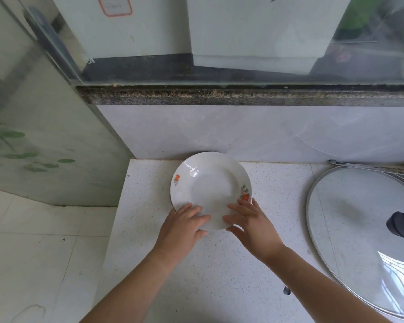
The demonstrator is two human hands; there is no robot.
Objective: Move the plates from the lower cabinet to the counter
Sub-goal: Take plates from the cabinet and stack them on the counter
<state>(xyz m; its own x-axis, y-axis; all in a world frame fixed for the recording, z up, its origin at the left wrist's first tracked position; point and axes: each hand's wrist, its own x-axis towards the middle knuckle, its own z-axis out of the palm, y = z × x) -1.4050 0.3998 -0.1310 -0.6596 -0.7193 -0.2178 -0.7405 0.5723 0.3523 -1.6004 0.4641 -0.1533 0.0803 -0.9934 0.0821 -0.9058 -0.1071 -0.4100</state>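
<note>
Right now you are looking down on a white speckled counter [219, 276] that fills the lower middle of the view, with a pale tiled floor [33, 252] beside it on the left. A light tiled wall [219, 127] rises behind the counter, topped by a dark stone sill [243, 96]. A frosted glass panel [44, 136] with green leaf prints stands at the far left.

A big glass lid [348, 229] with a metal rim lies at the right end of the counter, well apart from your hands. Its dark knob [401, 226] faces up.

The plate [210, 187] is white and deep, and it sits over the back part of the counter, with its far rim close against the wall. You cannot tell from this angle whether it rests flat on the surface or is held just off it.

Both your arms reach forward from the bottom edge. Your left hand [184, 227] grasps the plate's near rim, fingers laid across the top and the thumb tucked at the edge. Your right hand [252, 224] grasps the same near rim just beside it, fingers on top and thumb below the edge.

A small fruit print [245, 193] marks the rim just beyond your right fingertips, and a smaller orange print [176, 179] marks the left side of the rim.
</note>
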